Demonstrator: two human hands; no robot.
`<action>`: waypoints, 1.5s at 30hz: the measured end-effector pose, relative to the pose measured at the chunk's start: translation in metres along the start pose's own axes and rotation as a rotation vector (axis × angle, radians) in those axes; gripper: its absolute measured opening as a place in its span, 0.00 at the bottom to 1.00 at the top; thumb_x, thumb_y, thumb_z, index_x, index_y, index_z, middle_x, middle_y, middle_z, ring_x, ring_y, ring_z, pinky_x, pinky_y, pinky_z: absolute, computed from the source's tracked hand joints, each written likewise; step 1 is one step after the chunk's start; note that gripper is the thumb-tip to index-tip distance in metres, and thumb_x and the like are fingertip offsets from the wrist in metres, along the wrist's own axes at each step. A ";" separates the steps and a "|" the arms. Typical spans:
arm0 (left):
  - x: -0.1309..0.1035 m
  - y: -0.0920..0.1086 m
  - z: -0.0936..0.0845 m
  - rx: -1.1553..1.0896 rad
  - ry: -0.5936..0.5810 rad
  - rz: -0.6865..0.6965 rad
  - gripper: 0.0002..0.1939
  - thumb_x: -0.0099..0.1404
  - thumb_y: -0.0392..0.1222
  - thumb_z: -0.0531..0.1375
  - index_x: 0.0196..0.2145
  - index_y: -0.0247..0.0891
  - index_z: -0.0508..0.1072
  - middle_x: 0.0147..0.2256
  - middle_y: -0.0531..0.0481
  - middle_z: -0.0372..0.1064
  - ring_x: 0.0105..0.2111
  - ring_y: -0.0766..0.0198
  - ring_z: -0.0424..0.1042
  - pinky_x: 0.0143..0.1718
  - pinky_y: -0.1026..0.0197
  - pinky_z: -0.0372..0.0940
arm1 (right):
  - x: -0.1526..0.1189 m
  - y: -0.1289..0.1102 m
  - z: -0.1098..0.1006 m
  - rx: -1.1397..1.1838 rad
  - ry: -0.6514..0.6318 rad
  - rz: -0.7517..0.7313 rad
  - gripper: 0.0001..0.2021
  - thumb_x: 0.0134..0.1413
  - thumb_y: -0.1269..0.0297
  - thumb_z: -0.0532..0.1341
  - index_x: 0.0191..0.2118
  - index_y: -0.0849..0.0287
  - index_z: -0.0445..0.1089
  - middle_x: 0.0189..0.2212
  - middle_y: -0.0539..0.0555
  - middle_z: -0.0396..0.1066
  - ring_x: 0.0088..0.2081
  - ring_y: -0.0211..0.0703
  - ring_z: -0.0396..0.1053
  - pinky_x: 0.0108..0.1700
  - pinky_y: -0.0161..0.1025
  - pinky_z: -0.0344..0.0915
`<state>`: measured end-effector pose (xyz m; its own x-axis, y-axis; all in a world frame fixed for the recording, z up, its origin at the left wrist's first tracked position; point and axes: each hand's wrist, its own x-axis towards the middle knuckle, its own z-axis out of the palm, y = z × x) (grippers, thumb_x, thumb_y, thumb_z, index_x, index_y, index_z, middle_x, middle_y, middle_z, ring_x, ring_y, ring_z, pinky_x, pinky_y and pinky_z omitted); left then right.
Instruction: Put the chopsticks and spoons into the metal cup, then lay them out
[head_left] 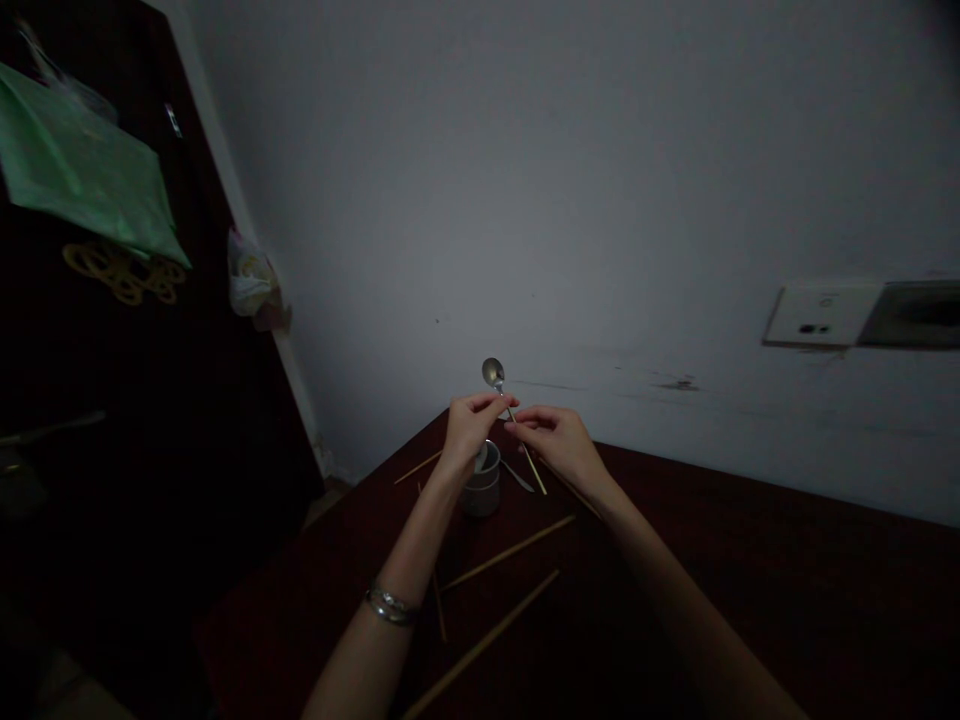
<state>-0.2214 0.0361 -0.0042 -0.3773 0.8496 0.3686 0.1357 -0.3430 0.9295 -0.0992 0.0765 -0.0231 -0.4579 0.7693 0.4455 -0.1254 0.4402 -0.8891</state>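
Note:
A long-handled metal spoon (pixel 493 373) is held tilted above the dark red table, its bowl at the top and its thin handle slanting down to the right. My left hand (pixel 469 428) pinches it just below the bowl, with a metal bangle on that wrist. My right hand (pixel 561 437) is closed with its fingertips at the handle a little lower down. Beneath my left hand stands a grey cup (pixel 482 497), partly hidden by the wrist, with something pale inside. Beside the cup lies a thin metal utensil (pixel 517 477), whose kind I cannot make out.
Several wooden chopsticks lie scattered on the table (pixel 675 560), among them one chopstick (pixel 510 552) and a nearer chopstick (pixel 484 643). A pale wall (pixel 525 200) with a socket plate (pixel 823 313) rises behind. A green bag (pixel 90 165) hangs on the dark door at left.

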 end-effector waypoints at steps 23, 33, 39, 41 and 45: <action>0.009 -0.009 -0.015 0.033 0.002 -0.073 0.18 0.56 0.52 0.56 0.30 0.33 0.74 0.35 0.41 0.73 0.35 0.60 0.72 0.33 0.63 0.62 | 0.015 0.094 -0.095 -0.795 0.261 0.242 0.14 0.44 0.59 0.58 0.30 0.63 0.76 0.26 0.60 0.75 0.31 0.48 0.71 0.30 0.35 0.59; 0.012 -0.015 -0.013 0.023 -0.013 -0.121 0.16 0.56 0.50 0.57 0.29 0.32 0.74 0.33 0.40 0.73 0.32 0.62 0.72 0.30 0.64 0.62 | -0.001 0.149 -0.121 -0.972 0.232 0.499 0.14 0.44 0.57 0.58 0.33 0.58 0.76 0.31 0.61 0.74 0.35 0.52 0.71 0.32 0.38 0.61; 0.012 -0.016 -0.013 0.020 -0.016 -0.123 0.16 0.56 0.50 0.57 0.29 0.31 0.74 0.33 0.39 0.73 0.31 0.62 0.72 0.29 0.64 0.62 | -0.008 0.162 -0.117 -1.018 0.215 0.537 0.14 0.46 0.60 0.56 0.34 0.61 0.75 0.32 0.65 0.73 0.37 0.53 0.71 0.36 0.41 0.63; 0.012 -0.016 -0.014 0.016 -0.022 -0.120 0.17 0.56 0.50 0.57 0.29 0.31 0.74 0.33 0.39 0.73 0.31 0.62 0.72 0.29 0.64 0.62 | -0.009 0.162 -0.116 -1.034 0.216 0.536 0.14 0.47 0.60 0.56 0.34 0.62 0.75 0.33 0.65 0.73 0.37 0.52 0.71 0.37 0.41 0.63; 0.011 -0.016 -0.014 0.005 -0.020 -0.127 0.16 0.56 0.49 0.56 0.29 0.31 0.74 0.32 0.39 0.73 0.30 0.63 0.72 0.29 0.64 0.62 | -0.010 0.160 -0.112 -1.079 0.205 0.512 0.13 0.48 0.61 0.56 0.35 0.64 0.73 0.34 0.66 0.72 0.39 0.54 0.70 0.38 0.42 0.63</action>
<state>-0.2402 0.0456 -0.0151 -0.3732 0.8941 0.2477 0.0927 -0.2297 0.9688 -0.0159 0.1909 -0.1581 -0.0789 0.9835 0.1630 0.8725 0.1473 -0.4659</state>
